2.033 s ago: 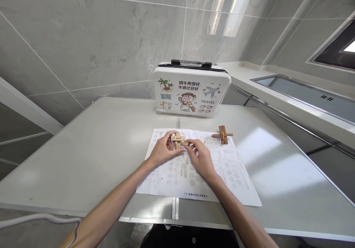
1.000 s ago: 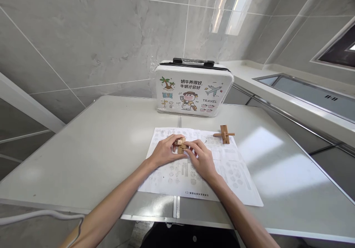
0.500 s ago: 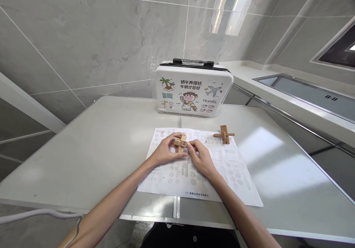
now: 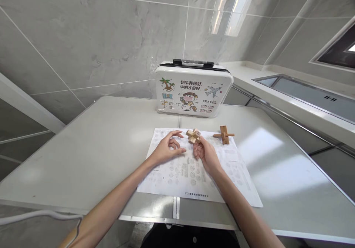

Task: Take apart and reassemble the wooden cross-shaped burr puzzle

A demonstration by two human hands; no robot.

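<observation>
A light wooden burr puzzle (image 4: 192, 135), made of crossed blocks, is pinched in the fingers of my right hand (image 4: 206, 152) above the paper. To its left, my left hand (image 4: 167, 147) is curved with thumb and fingers apart, holding nothing. Beneath both hands lies a printed sheet (image 4: 177, 183) with rows of small puzzle drawings. Another, browner wooden puzzle piece assembly (image 4: 224, 135), cross-shaped with a thin stick through it, rests at the sheet's upper right edge.
A white cartoon-printed case (image 4: 194, 92) wrapped in plastic stands at the table's back, near the tiled wall. The grey table (image 4: 83, 159) has a metal seam down its middle. A white cable (image 4: 39, 214) hangs at the lower left. A counter (image 4: 291, 103) runs along the right.
My left hand has let go of the light puzzle. My right hand has moved right with it, and the puzzle is turned. The browner assembly stays put.
</observation>
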